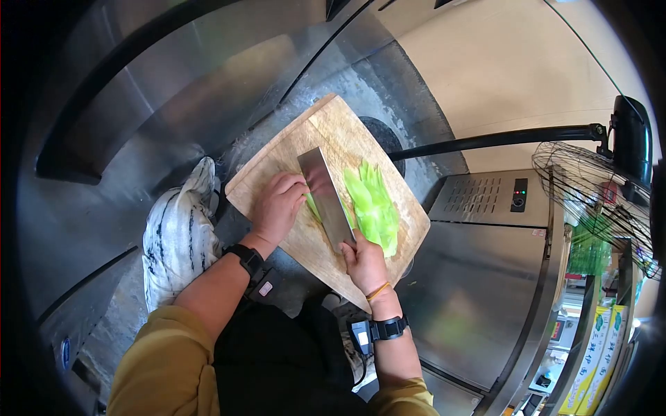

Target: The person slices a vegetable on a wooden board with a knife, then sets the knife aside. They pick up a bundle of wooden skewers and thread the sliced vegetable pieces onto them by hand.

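Well, broad rectangular steel cleaver (pixel 325 197): slanting up from the right fingers, just beside the left fingertips; probably weighty and stiff, best gripped by its handle
Right hand (pixel 365 262): fingers clamped on the handle end, thumb along the blade
Left hand (pixel 276 208): fingers bent together on a narrow bright-green vegetable piece (pixel 312 206); how firmly, I cannot tell
Thin pale-green overlapping vegetable slices (pixel 374 208): across the blade from the left fingers, on the pale wooden board (pixel 326 125); likely light, moist, slippery, best scooped from beneath
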`<action>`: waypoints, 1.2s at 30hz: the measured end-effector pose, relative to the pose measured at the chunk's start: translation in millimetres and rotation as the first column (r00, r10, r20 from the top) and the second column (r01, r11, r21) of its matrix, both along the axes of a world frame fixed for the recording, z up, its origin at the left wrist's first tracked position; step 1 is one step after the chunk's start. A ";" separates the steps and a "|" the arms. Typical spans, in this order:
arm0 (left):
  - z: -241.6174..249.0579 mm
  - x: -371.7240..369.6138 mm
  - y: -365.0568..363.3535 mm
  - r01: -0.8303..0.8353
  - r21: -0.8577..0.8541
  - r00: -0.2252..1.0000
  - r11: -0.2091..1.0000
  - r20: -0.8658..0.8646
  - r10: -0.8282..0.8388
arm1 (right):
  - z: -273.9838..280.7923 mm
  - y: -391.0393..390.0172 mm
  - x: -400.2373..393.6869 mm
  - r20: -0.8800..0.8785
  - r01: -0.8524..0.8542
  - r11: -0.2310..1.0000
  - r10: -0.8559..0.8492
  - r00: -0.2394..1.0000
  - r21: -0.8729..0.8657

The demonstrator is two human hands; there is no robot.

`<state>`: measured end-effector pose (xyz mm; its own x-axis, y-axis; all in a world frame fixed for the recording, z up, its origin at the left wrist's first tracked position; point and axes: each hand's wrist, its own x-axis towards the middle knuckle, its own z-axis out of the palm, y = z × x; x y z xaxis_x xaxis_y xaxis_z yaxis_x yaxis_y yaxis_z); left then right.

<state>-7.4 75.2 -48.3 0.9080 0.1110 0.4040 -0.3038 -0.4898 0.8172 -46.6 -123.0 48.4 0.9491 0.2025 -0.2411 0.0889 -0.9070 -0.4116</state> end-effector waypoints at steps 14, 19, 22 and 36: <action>1.4 1.2 0.5 -0.016 0.023 1.000 1.000 0.011 0.015 | -3.6 -18.7 5.1 -0.108 0.018 0.996 -0.009 0.994 0.084; 2.3 0.9 0.7 -0.017 0.028 1.000 0.999 0.014 0.017 | -3.2 -19.5 7.2 -0.142 0.025 0.995 -0.011 0.990 0.095; 1.9 0.8 0.7 -0.018 0.028 1.000 0.999 0.010 0.017 | -4.0 -18.8 8.5 -0.157 0.021 0.996 -0.007 0.988 0.088; -1.8 2.0 -1.5 -0.030 0.021 1.000 0.999 -0.001 0.030 | -14.2 -4.3 19.4 -0.084 -0.066 0.998 0.066 0.994 0.006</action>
<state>-5.4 73.8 -50.1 0.9049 0.1300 0.4052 -0.2873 -0.5158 0.8071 -27.2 -127.3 34.3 0.9101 0.2648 -0.3188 0.1132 -0.8988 -0.4235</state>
